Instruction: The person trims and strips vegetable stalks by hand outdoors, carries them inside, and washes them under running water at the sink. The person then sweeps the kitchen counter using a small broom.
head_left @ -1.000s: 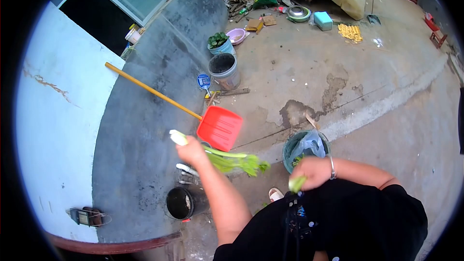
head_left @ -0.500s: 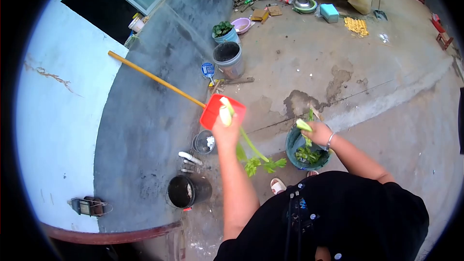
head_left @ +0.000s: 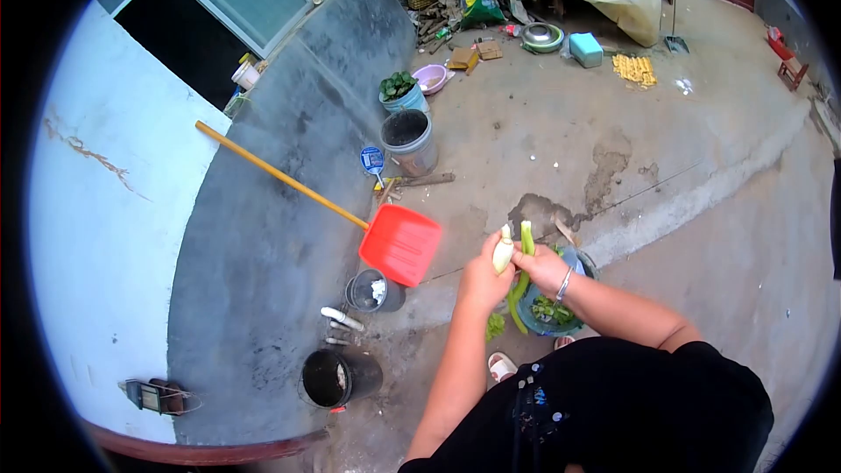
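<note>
Pale white-green and thick, a celery-like stalk [head_left: 502, 256] rises from the left hand [head_left: 480, 282], whose fingers are wrapped round it; its long axis runs away from the body, the narrow tip pointing up the view and slightly right; a tuft of bright green leaves [head_left: 496, 326] shows below this hand. Just beside it, a slender bright green stalk [head_left: 526, 236] is clamped between the thumb and fingers of the right hand [head_left: 545, 269]; its upper end also points away from the body, nearly parallel to the pale one, while its lower length bends back toward the feet, over the left side of a round dark-green bucket [head_left: 569, 329]; whether the two hands touch, I cannot tell.

Round the right wrist sits a shiny silver bracelet [head_left: 565, 285]; beneath the right forearm, the bucket holds loose green leaves [head_left: 550, 308] and a translucent bluish plastic bag [head_left: 578, 260]; near the bucket are white open-toed sandals [head_left: 501, 366]. Farther left stand a small grey bucket with white scraps [head_left: 378, 290] inside, a flat red plastic dustpan [head_left: 401, 243] with a long yellow handle, and a round black bucket [head_left: 366, 375].
</note>
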Action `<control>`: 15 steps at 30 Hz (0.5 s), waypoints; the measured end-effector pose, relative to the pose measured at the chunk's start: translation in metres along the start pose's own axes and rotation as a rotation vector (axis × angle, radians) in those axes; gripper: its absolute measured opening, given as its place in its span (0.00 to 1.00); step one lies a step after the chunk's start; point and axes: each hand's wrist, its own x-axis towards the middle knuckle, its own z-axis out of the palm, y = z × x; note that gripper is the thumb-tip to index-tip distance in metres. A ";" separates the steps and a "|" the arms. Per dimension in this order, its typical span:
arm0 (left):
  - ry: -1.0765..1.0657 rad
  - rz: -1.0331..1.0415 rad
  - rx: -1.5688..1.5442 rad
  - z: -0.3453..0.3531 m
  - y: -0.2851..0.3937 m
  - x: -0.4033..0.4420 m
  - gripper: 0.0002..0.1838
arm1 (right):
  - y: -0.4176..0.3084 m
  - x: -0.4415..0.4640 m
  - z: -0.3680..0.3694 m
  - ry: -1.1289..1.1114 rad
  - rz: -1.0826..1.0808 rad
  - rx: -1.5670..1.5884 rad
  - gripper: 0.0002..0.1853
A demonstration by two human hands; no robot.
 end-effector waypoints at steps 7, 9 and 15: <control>0.001 0.094 -0.058 0.007 -0.006 0.003 0.24 | -0.007 -0.010 0.003 0.212 -0.053 -0.079 0.11; 0.029 0.076 -0.121 0.001 -0.009 0.004 0.25 | -0.013 -0.009 -0.001 0.271 -0.074 0.268 0.12; 0.057 0.007 -0.147 -0.002 -0.020 0.011 0.25 | -0.027 -0.014 -0.027 0.177 -0.087 0.087 0.10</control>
